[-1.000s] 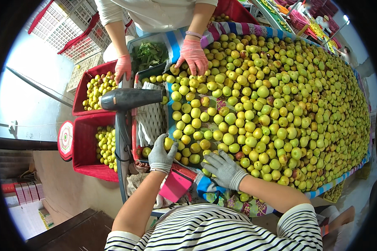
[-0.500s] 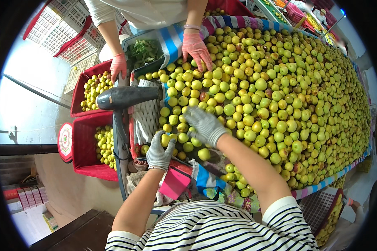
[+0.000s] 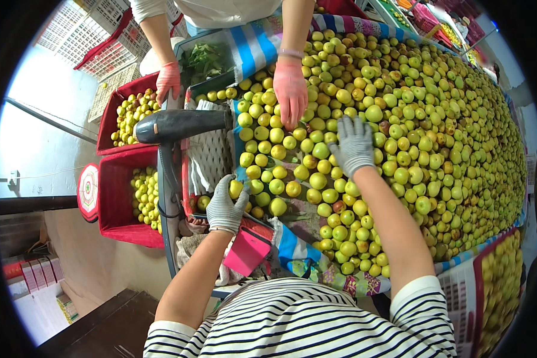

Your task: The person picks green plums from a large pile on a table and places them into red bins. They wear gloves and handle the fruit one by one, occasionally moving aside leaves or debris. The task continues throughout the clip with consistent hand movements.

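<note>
Yellow-green round fruits (image 3: 423, 155) that look like jujubes cover the padded table in a deep heap, some with brown patches. My left hand (image 3: 225, 209), in a grey knitted glove, curls its fingers and thumb around one jujube (image 3: 235, 189) at the heap's left edge. In a matching glove, my right hand (image 3: 354, 143) lies palm down on the fruit farther right, fingers spread. Whether anything is under its palm is hidden. Loose jujubes (image 3: 277, 206) lie thinly scattered between my hands.
A co-worker's pink-gloved hand (image 3: 290, 95) reaches into the heap opposite me; the other pink glove (image 3: 168, 80) is near a hair dryer (image 3: 185, 125). Red-lined crates (image 3: 128, 230) with fruit stand left. A leaf-filled bin (image 3: 204, 62) and a pink box (image 3: 247, 250) flank the chute.
My right hand has moved right and farther away over the heap, leaving scattered fruit. My left hand has closed around a jujube. The co-worker's hand has shifted right and nearer me.
</note>
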`<state>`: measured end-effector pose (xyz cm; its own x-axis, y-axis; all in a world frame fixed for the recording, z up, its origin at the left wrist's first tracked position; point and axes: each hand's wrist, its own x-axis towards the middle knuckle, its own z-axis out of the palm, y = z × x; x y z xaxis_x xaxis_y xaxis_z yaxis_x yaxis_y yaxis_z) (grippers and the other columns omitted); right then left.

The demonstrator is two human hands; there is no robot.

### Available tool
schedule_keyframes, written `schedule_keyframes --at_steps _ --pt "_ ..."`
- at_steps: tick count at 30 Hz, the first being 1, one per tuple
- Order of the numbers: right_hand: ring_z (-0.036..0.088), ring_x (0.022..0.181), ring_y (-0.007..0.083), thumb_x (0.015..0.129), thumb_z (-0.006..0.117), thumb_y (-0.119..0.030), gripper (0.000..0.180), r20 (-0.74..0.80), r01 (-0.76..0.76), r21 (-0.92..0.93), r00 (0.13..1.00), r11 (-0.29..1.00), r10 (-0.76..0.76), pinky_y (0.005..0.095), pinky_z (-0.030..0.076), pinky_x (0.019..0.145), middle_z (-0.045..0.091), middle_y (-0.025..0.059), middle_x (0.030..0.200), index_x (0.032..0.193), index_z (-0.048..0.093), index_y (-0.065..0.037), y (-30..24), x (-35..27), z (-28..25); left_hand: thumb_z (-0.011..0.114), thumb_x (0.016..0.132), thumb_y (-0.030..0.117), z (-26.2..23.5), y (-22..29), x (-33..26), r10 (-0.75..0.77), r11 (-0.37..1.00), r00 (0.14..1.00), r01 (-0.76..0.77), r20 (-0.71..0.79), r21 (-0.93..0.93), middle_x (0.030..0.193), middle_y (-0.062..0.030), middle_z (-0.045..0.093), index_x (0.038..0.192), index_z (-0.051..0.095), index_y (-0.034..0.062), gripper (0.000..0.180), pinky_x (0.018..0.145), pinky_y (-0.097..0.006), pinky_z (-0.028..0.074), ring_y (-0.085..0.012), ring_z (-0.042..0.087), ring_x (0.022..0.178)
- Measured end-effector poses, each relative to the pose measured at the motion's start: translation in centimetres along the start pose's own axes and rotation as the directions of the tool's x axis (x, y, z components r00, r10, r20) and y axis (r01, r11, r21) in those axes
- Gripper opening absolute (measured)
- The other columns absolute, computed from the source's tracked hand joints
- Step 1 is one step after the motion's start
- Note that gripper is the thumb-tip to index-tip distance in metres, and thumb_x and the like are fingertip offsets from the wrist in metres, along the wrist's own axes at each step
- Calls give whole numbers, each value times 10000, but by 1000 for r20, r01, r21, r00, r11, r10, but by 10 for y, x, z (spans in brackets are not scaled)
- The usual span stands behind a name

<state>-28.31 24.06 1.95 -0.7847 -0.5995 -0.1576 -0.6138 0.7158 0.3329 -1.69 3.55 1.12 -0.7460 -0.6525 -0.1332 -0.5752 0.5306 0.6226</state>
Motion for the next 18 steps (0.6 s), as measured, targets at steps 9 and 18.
schedule_keyframes --at_steps 9,18 --pt "246 1438 292 990 329 -438 573 64 13 237 998 971 -29 669 146 1107 209 32 1591 1500 304 -177 -79 -10 -13 675 853 403 3 -8 -2 29 999 999 -28 -29 20 1131 -194 629 1255 521 70 545 877 -389 500 -345 631 1025" --pt "242 1431 270 923 486 -446 647 -143 166 540 984 825 -104 628 250 1098 254 50 1568 1472 343 -138 -109 -35 -6 670 850 408 7 -10 -2 48 999 997 -48 -63 6 1172 -178 619 1250 525 76 540 882 -401 494 -357 612 1054"
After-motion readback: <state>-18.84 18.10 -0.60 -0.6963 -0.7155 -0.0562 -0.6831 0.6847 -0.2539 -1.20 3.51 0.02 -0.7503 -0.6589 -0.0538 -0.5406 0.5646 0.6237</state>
